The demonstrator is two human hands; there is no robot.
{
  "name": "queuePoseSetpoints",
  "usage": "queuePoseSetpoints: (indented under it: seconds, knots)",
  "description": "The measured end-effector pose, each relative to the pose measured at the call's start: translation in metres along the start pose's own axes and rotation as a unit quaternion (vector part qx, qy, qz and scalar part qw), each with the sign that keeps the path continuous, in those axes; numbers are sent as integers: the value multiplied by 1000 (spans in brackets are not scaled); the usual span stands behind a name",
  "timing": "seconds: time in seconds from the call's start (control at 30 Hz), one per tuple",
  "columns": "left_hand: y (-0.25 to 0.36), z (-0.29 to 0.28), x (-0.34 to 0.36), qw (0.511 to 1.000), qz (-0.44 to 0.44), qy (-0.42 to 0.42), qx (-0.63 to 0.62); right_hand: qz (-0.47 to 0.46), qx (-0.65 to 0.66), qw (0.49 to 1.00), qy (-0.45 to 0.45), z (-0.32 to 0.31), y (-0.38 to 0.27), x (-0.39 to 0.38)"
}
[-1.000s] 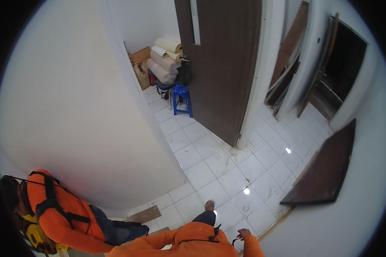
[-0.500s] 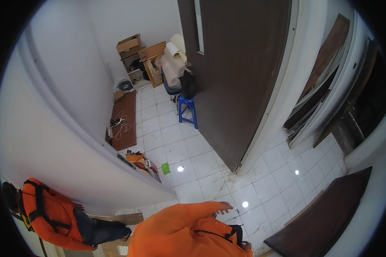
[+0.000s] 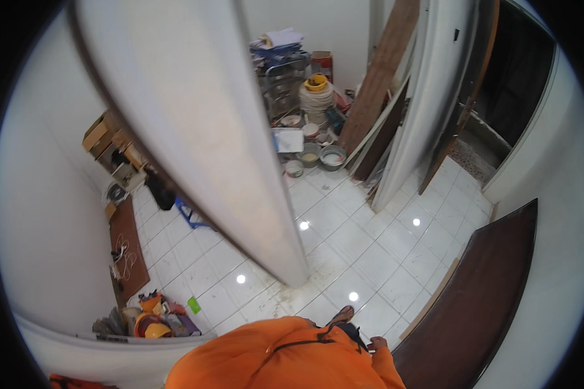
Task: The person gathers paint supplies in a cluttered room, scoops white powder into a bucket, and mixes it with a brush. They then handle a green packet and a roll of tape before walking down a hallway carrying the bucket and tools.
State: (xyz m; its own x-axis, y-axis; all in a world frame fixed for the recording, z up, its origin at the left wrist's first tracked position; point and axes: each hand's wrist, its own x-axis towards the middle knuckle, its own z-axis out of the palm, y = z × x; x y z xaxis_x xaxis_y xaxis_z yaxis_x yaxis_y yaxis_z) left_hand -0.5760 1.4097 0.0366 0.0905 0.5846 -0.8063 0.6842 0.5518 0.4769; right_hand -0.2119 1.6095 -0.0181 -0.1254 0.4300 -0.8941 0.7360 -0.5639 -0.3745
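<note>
My right hand [image 3: 377, 344] hangs low beside my orange top [image 3: 266, 355], near the dark brown panel at the right. Its fingers look curled in; whether anything sits inside them is too small to make out. A dark strap or cord lies close by it at my waist. No part of my left hand shows. One sandalled foot [image 3: 345, 315] steps forward on the white tiles [image 3: 370, 259].
A white wall end [image 3: 272, 168] stands ahead. Beyond it are buckets [image 3: 333, 157], a coiled rope [image 3: 316, 98] and leaning brown boards [image 3: 383, 78]. Yellow helmets [image 3: 157, 330] and bags lie at left. A dark panel [image 3: 480, 292] leans at right; a dark doorway [image 3: 516, 71] opens behind.
The view has swung right, bringing the buckets and rope into sight. My left hand, stretched out with fingers apart before, has left view. Only an orange bit of the other person remains.
</note>
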Motion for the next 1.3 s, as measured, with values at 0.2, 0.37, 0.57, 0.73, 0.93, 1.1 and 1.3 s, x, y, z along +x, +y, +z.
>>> queuePoseSetpoints:
  seconds: [0.2,0.37,0.57,0.73,0.93,1.1,1.3]
  knots:
    - [73,-117,58,995,-71,66,21,-33,43,996,70,-102,-149,73]
    - [105,-188,93,994,-67,-61,68,-57,-59,994,69,-96,-267,136]
    - [82,-329,173,996,23,-46,79,-113,-189,952,-213,-46,-409,156]
    - [56,-435,197,1000,-12,-18,23,-250,-475,827,-169,-78,-567,161]
    - [33,-510,180,986,24,-32,-164,-424,-442,755,-234,-44,-707,148]
    - [15,-555,175,914,90,142,-369,-425,-567,683,-175,32,-809,168]
    - [-26,-640,172,837,-100,212,-494,-359,-612,669,-221,99,-934,199]
